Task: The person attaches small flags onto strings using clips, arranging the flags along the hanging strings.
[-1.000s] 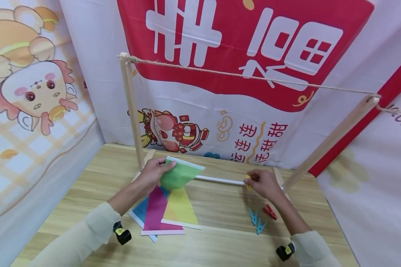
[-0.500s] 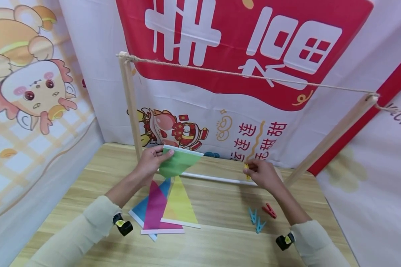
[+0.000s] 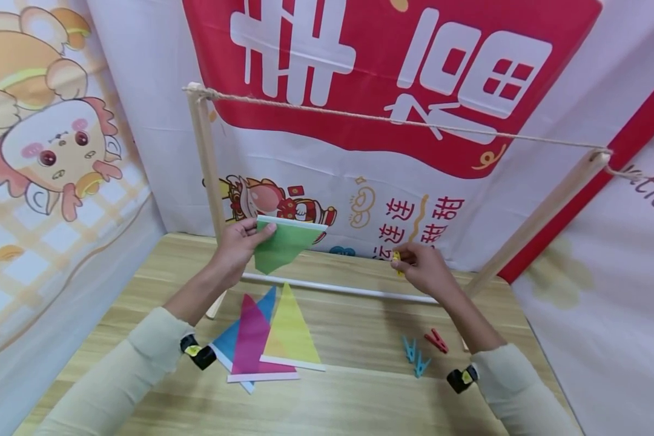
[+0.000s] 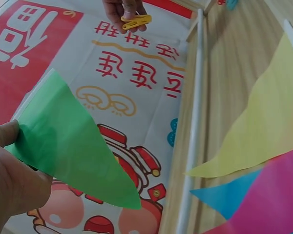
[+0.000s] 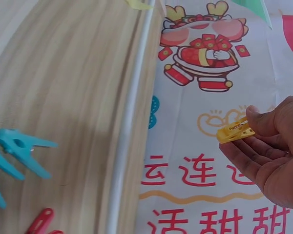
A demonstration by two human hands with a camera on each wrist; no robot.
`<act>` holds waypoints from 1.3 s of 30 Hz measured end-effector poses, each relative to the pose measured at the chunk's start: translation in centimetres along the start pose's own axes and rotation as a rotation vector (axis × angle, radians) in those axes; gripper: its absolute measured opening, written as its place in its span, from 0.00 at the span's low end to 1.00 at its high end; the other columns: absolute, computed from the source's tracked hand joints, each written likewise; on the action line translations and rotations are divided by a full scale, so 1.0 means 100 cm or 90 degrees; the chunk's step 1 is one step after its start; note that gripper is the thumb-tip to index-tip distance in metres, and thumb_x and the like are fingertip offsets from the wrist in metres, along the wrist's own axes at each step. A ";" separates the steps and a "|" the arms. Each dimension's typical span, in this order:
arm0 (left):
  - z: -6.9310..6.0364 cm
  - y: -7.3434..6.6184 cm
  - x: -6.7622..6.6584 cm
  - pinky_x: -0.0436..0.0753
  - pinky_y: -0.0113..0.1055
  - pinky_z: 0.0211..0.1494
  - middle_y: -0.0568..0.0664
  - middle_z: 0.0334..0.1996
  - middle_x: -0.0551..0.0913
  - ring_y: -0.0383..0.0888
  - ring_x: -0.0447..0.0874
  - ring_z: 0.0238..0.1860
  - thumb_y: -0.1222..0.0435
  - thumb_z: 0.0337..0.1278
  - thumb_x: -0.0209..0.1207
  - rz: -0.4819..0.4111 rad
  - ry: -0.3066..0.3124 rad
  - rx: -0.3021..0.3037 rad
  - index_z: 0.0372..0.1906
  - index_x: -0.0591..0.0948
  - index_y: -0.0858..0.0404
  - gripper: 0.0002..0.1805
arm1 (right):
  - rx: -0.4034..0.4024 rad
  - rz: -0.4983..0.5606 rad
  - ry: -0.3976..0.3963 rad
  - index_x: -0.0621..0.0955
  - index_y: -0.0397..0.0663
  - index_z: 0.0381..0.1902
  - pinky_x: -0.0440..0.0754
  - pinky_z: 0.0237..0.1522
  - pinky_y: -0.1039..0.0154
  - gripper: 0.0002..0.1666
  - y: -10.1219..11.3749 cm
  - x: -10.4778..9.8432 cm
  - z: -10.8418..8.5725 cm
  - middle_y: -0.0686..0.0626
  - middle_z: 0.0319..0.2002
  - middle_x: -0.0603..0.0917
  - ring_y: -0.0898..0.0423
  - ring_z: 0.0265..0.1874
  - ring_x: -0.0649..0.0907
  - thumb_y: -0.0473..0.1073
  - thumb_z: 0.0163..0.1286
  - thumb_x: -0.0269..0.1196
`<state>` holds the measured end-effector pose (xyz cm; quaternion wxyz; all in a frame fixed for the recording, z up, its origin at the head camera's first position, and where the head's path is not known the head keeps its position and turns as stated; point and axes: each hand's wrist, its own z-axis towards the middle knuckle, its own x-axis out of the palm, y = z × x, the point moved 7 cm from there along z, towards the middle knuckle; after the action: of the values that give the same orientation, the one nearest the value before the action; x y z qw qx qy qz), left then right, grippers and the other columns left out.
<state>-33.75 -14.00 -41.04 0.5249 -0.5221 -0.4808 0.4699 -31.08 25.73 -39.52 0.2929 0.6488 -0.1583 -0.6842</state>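
Left hand [image 3: 237,247] pinches the green pennant [image 3: 283,243] below the twine [image 3: 360,114]; right hand [image 3: 424,266] pinches the yellow clothespin [image 4: 136,22]. No pennant hangs yet: yellow pennant [image 3: 290,333], magenta pennant [image 3: 253,345], blue pennant [image 3: 226,339], red clothespin [image 3: 436,341] and turquoise clothespins [image 3: 420,366] lie on the table [image 3: 360,406].

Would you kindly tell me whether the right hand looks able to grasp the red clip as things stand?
Probably not just yet: the right hand pinches the yellow clip, though nothing lies over the red clip on the table.
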 end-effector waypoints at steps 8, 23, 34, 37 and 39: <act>0.003 -0.023 -0.003 0.84 0.39 0.77 0.30 0.46 0.94 0.34 0.91 0.57 0.52 0.82 0.68 -0.006 -0.012 0.030 0.73 0.83 0.66 0.28 | -0.020 0.006 -0.012 0.88 0.35 0.62 0.93 0.49 0.50 0.20 0.018 -0.010 0.010 0.38 0.48 0.95 0.45 0.45 0.94 0.42 0.80 0.73; 0.007 -0.057 0.001 0.87 0.37 0.63 0.33 0.46 0.93 0.39 0.89 0.56 0.53 0.82 0.68 -0.039 -0.029 0.076 0.63 0.88 0.58 0.17 | -0.008 0.033 -0.022 0.88 0.40 0.65 0.89 0.49 0.56 0.21 0.037 -0.026 0.012 0.39 0.53 0.94 0.43 0.51 0.93 0.45 0.82 0.72; 0.006 -0.073 -0.002 0.81 0.44 0.73 0.39 0.56 0.88 0.44 0.85 0.62 0.54 0.84 0.66 -0.060 -0.023 0.082 0.67 0.86 0.59 0.19 | -0.027 0.047 -0.020 0.87 0.42 0.66 0.88 0.45 0.64 0.22 0.060 -0.042 0.016 0.40 0.51 0.94 0.46 0.47 0.91 0.45 0.81 0.73; 0.006 -0.081 -0.002 0.80 0.46 0.75 0.42 0.58 0.87 0.44 0.84 0.64 0.55 0.84 0.66 -0.067 -0.018 0.095 0.68 0.85 0.60 0.20 | -0.049 0.043 -0.036 0.88 0.43 0.66 0.88 0.43 0.68 0.21 0.069 -0.050 0.017 0.40 0.50 0.94 0.46 0.45 0.92 0.45 0.80 0.74; 0.006 -0.085 -0.003 0.80 0.44 0.75 0.42 0.57 0.87 0.44 0.83 0.63 0.55 0.84 0.66 -0.075 -0.020 0.101 0.66 0.86 0.58 0.18 | -0.059 0.041 -0.044 0.88 0.43 0.66 0.88 0.43 0.70 0.22 0.074 -0.054 0.018 0.40 0.50 0.95 0.46 0.45 0.92 0.46 0.80 0.74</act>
<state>-34.49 -14.37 -32.56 0.5833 -0.4424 -0.4803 0.4831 -31.42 22.90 -30.64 0.3392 0.6052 -0.1570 -0.7028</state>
